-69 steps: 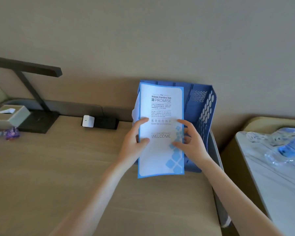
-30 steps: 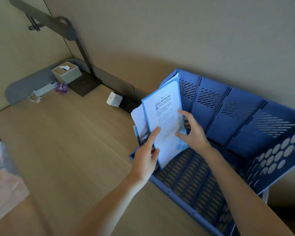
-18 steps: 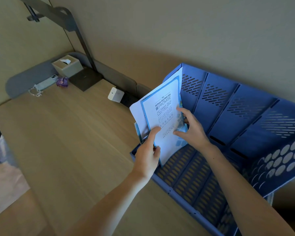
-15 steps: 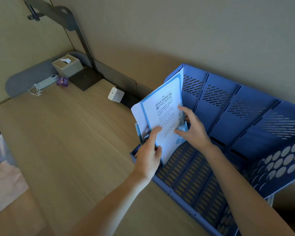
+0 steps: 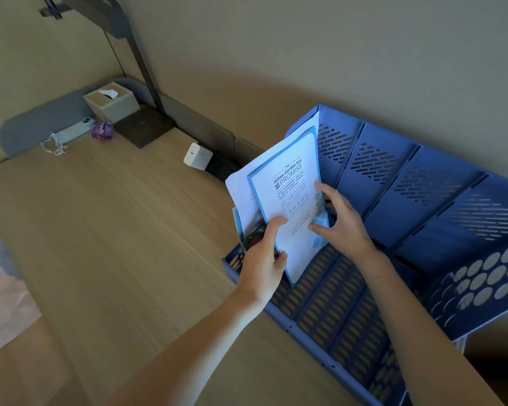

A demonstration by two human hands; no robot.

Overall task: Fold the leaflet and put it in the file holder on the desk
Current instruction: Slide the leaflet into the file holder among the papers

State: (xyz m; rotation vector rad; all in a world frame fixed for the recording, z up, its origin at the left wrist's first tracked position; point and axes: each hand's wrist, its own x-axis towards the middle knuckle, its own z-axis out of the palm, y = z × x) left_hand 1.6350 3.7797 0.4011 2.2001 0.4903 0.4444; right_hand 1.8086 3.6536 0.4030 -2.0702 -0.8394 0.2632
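L hand [image 5: 263,259] pinches leaflet [image 5: 288,200] at its lower L edge, thumb on front. R hand [image 5: 342,225] grips its R edge, fingers curled behind. Leaflet stands tilted in leftmost slot of blue file holder [image 5: 393,206] w/ other papers [image 5: 241,191] at its 9 o'clock. Charger [image 5: 198,156] at 10 o'clock, tissue box [image 5: 112,105] farther.

We see a white leaflet [image 5: 288,200] with a blue border and dark print, a blue file holder [image 5: 393,200] with slotted walls and oval holes, a tan wood-grain desk [image 5: 115,230], a beige tissue box [image 5: 112,105], and a purple, perhaps patterned, trinket [image 5: 101,131].
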